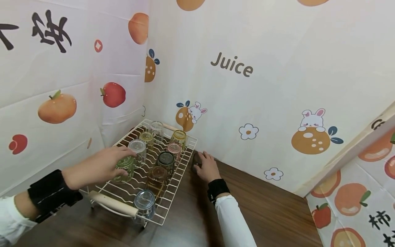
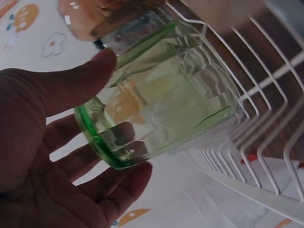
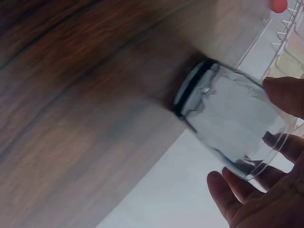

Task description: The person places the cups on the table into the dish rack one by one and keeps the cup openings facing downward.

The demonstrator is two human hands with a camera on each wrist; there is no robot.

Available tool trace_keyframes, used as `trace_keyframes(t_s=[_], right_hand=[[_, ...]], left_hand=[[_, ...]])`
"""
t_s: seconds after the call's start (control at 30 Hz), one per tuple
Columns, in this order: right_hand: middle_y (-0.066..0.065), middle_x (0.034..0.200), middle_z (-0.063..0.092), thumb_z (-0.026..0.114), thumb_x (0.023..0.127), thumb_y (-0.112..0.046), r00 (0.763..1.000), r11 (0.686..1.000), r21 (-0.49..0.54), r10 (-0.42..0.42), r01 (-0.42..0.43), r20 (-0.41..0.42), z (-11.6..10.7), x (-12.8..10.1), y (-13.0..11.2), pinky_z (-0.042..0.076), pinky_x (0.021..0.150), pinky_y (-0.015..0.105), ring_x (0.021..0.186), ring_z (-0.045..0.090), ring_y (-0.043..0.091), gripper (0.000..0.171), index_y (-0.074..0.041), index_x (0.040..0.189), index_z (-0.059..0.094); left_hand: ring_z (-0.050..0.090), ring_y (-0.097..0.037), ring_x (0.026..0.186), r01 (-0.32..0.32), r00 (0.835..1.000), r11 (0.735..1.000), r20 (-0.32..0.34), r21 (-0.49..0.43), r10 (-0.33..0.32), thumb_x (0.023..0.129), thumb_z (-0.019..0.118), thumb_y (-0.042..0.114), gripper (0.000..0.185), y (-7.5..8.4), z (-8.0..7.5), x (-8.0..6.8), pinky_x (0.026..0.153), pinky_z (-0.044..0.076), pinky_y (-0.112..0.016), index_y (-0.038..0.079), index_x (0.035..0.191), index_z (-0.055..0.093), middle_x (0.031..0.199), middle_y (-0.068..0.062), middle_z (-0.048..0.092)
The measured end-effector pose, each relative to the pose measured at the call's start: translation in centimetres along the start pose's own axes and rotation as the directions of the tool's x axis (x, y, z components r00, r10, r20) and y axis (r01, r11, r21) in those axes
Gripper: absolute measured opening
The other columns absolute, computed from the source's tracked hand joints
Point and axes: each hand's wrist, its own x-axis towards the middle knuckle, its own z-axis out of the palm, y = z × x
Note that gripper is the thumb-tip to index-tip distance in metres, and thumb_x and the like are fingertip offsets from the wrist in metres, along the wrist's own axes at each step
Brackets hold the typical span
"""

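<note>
My left hand point(image 1: 108, 164) holds a green-tinted glass point(image 2: 166, 99) at the left side of the white wire rack point(image 1: 169, 209). Thumb and fingers lie around its thick green base, which faces up, with the rim down towards the wires. To the right of the rack, my right hand point(image 1: 208, 168) holds a clear grey glass point(image 3: 232, 114) from above, thumb on one side and fingers on the other near the rim. This glass stands upright, its thick dark base on the wooden table point(image 3: 85, 118).
Several tumblers stand on the rack, among them a blue glass point(image 1: 144, 202) at the front, an amber glass point(image 1: 156, 176) and a clear glass point(image 1: 138, 151). A wooden handle point(image 1: 114, 203) spans the rack's near end. Printed cloth walls point(image 1: 228, 103) rise close behind.
</note>
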Motion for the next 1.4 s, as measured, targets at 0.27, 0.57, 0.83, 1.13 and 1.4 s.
trace_keyframes(t_s=[0.27,0.57,0.83,1.13,1.4], right_hand=[[0.026,0.151,0.051,0.075,0.099,-0.025,0.995,0.993,-0.112,0.037,-0.026,0.096,-1.3,-0.1,-1.8,0.055,0.105,0.053,0.133,0.054,0.045,0.075,-0.014,0.165,0.042],[0.030,0.156,0.043,0.078,0.097,-0.026,0.983,0.992,-0.126,0.022,0.001,0.181,-2.2,-1.3,-3.6,0.057,0.101,0.054,0.137,0.050,0.047,0.072,-0.011,0.160,0.048],[0.030,0.155,0.045,0.079,0.093,-0.022,0.979,0.990,-0.142,0.047,-0.019,0.198,-2.5,-1.4,-4.1,0.057,0.101,0.054,0.135,0.052,0.048,0.074,-0.009,0.159,0.049],[0.030,0.156,0.044,0.081,0.092,-0.023,0.980,0.986,-0.166,0.063,-0.031,0.188,-2.5,-1.6,-3.9,0.057,0.101,0.054,0.134,0.052,0.049,0.073,-0.009,0.157,0.051],[0.031,0.157,0.042,0.081,0.093,-0.024,0.982,0.986,-0.166,0.051,-0.020,0.184,-2.4,-1.7,-3.6,0.058,0.094,0.054,0.135,0.052,0.049,0.073,-0.008,0.158,0.051]], left_hand=[[0.068,-0.026,0.099,-0.039,0.999,0.992,0.025,0.124,0.036,0.076,0.097,0.015,0.059,-0.4,1.1,0.7,0.086,0.062,-0.048,0.004,0.128,0.072,0.112,-0.011,0.070],[0.068,-0.022,0.091,-0.088,0.996,0.976,-0.001,0.197,0.090,0.070,0.098,0.005,0.055,-1.2,2.0,0.6,0.079,0.062,-0.043,0.007,0.118,0.072,0.103,-0.005,0.067],[0.069,-0.025,0.093,-0.057,0.998,0.982,0.018,0.182,0.054,0.074,0.095,0.006,0.055,-2.2,3.1,0.4,0.080,0.063,-0.044,0.003,0.124,0.072,0.109,-0.014,0.068],[0.070,-0.030,0.098,-0.046,0.999,0.978,0.024,0.204,0.042,0.076,0.097,0.016,0.059,-2.4,3.4,0.2,0.083,0.064,-0.048,0.001,0.127,0.071,0.114,-0.021,0.069],[0.069,-0.032,0.097,-0.014,1.000,0.980,0.012,0.200,0.012,0.075,0.098,0.021,0.064,-2.5,3.7,0.2,0.078,0.062,-0.050,0.001,0.129,0.070,0.111,-0.019,0.069]])
